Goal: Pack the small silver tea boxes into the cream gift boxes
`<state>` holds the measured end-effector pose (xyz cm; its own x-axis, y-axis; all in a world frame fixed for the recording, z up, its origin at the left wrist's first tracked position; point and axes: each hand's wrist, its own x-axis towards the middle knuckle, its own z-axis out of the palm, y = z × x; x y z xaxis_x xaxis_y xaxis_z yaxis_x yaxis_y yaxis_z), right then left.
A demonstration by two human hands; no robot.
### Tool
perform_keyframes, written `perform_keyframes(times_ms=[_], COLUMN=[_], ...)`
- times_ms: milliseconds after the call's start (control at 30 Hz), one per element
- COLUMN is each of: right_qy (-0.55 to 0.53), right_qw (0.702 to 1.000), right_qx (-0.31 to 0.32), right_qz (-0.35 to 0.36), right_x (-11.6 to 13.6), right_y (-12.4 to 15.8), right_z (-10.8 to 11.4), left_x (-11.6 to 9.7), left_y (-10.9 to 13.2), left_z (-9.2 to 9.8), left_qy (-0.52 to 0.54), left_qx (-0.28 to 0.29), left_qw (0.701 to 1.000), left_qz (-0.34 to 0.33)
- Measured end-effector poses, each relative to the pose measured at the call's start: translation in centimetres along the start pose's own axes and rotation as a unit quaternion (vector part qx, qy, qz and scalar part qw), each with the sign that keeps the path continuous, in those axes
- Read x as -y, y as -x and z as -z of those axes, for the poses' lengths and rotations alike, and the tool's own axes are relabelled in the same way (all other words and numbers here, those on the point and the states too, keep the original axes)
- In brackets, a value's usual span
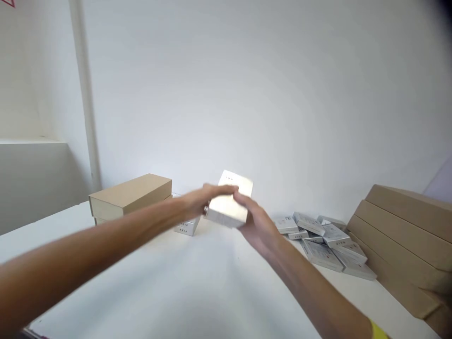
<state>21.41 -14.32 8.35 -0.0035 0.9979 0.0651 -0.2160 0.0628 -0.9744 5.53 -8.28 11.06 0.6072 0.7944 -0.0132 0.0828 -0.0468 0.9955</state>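
Observation:
A small white box (226, 205) is held up above the table, tilted, with its broad face toward the camera. My left hand (208, 195) grips it from the left side, the index finger lying across its face. On its right side my right hand (256, 219) holds the same box, the thumb on the face close to the left fingertip. Both hands are closed on it; the fingers behind the box are hidden. Just left of and below it, a short stack of white boxes (187, 227) stands on the table, partly covered by my left arm.
Brown cartons (141, 190) are stacked at the left on the white table (197, 292). To the right lies a loose pile of white boxes (323, 249), beside larger brown cartons (406, 230) leaning at the right edge. A white wall (247, 94) rises behind the table.

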Motion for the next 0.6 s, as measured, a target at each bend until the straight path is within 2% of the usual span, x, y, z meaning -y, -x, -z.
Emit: perform_keyframes(times_ms=[67,100,167,200,267,367,467,533,600], right_qy=[0.003,0.007,0.015,0.017,0.020,0.019,0.021,0.040,0.083], right_qw=[1.000,1.000,0.999,0.999,0.993,0.971,0.951,0.944,0.939], right_qx=[0.005,0.010,0.020,0.023,0.022,0.018,0.020,0.023,0.024], right_qz=[0.004,0.002,-0.020,-0.044,-0.113,-0.236,-0.309,-0.328,-0.332], right_x=[3.2,4.3,5.1,4.8,2.9,-1.5,-5.5,-7.3,-8.2], right_y=[-2.7,-3.8,-5.2,-5.5,-5.4,-4.2,-2.8,-2.2,-2.0], right_z=[-2.1,-2.8,-3.5,-3.4,-2.8,-1.3,-0.1,0.4,0.8], left_x=[-4.0,-5.3,-6.3,-5.9,-3.5,2.2,7.3,9.2,9.9], left_y=[-1.2,-1.6,-1.9,-1.8,-1.6,-1.4,-1.5,-1.5,-1.3], left_z=[2.2,3.1,4.4,4.6,4.4,2.8,1.2,0.5,0.2], left_qy=[-0.019,-0.026,-0.031,-0.027,-0.010,0.017,0.026,0.022,0.011], left_qx=[-0.019,-0.028,-0.046,-0.052,-0.059,-0.051,-0.036,-0.022,-0.006], left_qw=[1.000,0.999,0.997,0.995,0.988,0.969,0.953,0.949,0.948], left_qz=[0.016,0.026,0.060,0.084,0.144,0.240,0.300,0.313,0.317])
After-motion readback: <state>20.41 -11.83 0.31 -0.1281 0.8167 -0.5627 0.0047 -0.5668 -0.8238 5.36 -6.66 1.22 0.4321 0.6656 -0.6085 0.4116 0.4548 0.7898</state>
